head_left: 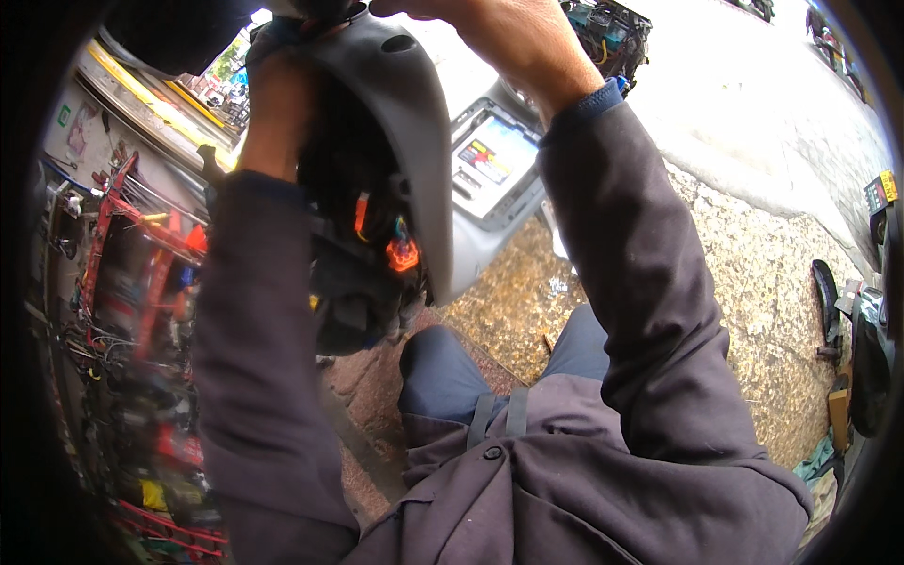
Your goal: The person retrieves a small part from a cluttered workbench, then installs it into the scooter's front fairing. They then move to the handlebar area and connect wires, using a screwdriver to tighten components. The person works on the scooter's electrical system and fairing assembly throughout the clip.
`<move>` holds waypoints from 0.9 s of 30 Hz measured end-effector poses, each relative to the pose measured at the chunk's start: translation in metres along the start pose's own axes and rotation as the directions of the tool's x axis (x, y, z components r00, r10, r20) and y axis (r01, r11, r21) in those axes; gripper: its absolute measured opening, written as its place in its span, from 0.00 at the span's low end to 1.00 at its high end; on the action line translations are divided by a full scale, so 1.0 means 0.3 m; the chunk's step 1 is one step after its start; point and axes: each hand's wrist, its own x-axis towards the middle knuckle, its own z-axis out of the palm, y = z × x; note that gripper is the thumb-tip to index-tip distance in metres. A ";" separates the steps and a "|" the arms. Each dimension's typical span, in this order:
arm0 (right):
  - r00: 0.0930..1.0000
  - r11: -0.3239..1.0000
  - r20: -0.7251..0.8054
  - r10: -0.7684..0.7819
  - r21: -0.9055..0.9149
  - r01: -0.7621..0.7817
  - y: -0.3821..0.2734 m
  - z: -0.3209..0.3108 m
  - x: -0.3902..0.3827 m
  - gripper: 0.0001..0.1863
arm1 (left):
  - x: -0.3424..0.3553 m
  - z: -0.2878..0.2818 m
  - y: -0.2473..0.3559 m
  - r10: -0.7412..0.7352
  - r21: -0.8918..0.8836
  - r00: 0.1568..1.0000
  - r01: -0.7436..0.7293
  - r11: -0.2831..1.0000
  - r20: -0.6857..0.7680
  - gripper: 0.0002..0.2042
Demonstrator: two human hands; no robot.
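A curved grey plastic panel [426, 122], which looks like scooter bodywork, stands upright before me with its dark inner side facing left. My left hand [281, 99] reaches up along that hollow, blurred, its fingers hidden in shadow. My right hand [490, 24] is at the panel's upper edge; its fingertips run out at the top of the picture, so their grip does not show. Inside the hollow are an orange-red connector [402, 252], an orange strip [361, 215] and dark wiring. Behind the panel is a grey frame [513, 212] around a white sheet with a colourful label.
At left, a red rack [99, 245] holds many tools and parts close to my left arm. A machine with exposed wiring [607, 42] stands beyond my right hand. Black items and a cardboard box [838, 410] lie at far right on the speckled floor [772, 311].
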 end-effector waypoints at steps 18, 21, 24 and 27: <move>0.988 0.970 0.142 -0.059 -0.227 0.090 0.202 0.028 0.028 0.22 | -0.013 -0.008 0.008 -0.274 -0.386 0.962 0.244 0.889 -0.022 0.17; 0.987 0.942 0.133 -0.085 -0.313 0.123 0.163 0.040 0.029 0.20 | -0.017 -0.004 -0.009 -0.271 -0.422 0.961 0.227 0.878 -0.048 0.16; 0.980 0.958 0.171 -0.101 -0.251 0.142 0.110 0.046 0.015 0.19 | -0.012 -0.008 -0.035 -0.201 -0.477 0.979 0.157 0.865 -0.042 0.15; 0.997 0.965 0.070 -0.038 -0.257 0.055 0.104 0.100 -0.034 0.27 | -0.004 -0.033 -0.061 -0.104 -0.398 0.994 0.109 0.911 0.035 0.15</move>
